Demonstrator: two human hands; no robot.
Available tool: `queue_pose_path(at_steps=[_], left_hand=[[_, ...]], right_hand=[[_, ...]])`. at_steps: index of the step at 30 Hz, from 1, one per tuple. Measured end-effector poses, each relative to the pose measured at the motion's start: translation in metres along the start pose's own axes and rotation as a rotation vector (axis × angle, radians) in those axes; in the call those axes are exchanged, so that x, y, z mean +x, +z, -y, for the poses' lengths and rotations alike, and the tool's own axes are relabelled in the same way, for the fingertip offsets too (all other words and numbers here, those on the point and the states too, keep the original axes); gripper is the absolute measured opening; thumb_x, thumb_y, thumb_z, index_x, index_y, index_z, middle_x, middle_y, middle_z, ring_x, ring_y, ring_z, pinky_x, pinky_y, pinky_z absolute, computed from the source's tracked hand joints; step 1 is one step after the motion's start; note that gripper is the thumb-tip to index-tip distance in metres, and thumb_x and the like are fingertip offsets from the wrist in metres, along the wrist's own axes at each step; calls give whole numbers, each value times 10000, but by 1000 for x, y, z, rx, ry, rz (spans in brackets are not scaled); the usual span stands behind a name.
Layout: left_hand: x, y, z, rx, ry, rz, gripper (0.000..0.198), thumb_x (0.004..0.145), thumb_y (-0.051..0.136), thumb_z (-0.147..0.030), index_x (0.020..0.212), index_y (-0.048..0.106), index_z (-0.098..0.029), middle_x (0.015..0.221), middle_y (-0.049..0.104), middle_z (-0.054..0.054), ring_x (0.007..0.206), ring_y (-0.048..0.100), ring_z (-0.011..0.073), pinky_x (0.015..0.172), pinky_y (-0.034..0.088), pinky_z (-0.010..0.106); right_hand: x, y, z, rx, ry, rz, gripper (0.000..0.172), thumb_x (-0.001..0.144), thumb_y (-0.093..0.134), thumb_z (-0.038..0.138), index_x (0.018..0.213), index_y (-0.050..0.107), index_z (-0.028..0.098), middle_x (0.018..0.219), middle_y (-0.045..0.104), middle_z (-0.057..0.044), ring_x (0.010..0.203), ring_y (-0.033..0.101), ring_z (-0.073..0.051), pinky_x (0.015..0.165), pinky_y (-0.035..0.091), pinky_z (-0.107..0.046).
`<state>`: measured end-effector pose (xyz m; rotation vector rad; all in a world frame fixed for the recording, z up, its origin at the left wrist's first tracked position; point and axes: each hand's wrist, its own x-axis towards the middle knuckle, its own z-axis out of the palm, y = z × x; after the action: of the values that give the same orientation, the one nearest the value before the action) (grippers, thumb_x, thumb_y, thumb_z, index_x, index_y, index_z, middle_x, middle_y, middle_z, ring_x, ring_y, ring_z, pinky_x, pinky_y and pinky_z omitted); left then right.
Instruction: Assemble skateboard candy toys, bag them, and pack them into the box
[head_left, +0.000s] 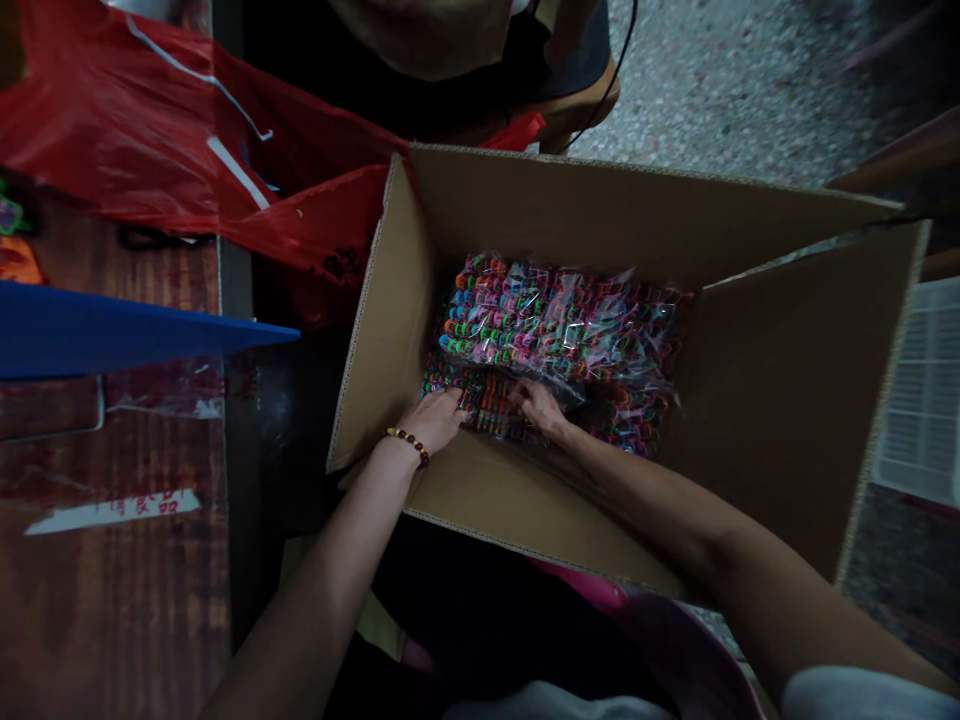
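Note:
Both my hands reach into an open cardboard box [525,500]. Inside it, clear plastic bags of small multicoloured looped pieces [555,320] lie in a wide upper layer. Along the near wall sits a lower bag of similar colourful pieces [493,405], partly covered by my hands. My left hand [439,420], with a beaded bracelet [409,440] at the wrist, has its fingers closed on the left end of that lower bag. My right hand [538,407] pinches the bag's plastic on the right, its fingertips partly hidden. More coloured pieces [637,415] show to the right of it.
A wooden table [127,600] stands on the left, with a blue panel [135,330] jutting toward the box. A red plastic bag [300,190] drapes by the box's far left corner. A white plastic crate [919,390] is at right. Another person sits beyond the box.

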<state>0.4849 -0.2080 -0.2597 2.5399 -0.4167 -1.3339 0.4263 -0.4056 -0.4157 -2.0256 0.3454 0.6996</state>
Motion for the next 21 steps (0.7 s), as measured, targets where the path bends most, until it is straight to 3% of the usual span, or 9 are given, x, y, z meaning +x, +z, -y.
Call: queue_pose_path(at_steps=[21], left_hand=[[-7,0,0,44,-11,-29,349,910,406,-255,1218,510,-128,1232,596,147,1153,550,235,942,430,333]], right_hand=[[-25,-12,7,132,-103,-80,110,735,453,299,695,472,198,609,489,33,565,435,-123,555,356,-234]])
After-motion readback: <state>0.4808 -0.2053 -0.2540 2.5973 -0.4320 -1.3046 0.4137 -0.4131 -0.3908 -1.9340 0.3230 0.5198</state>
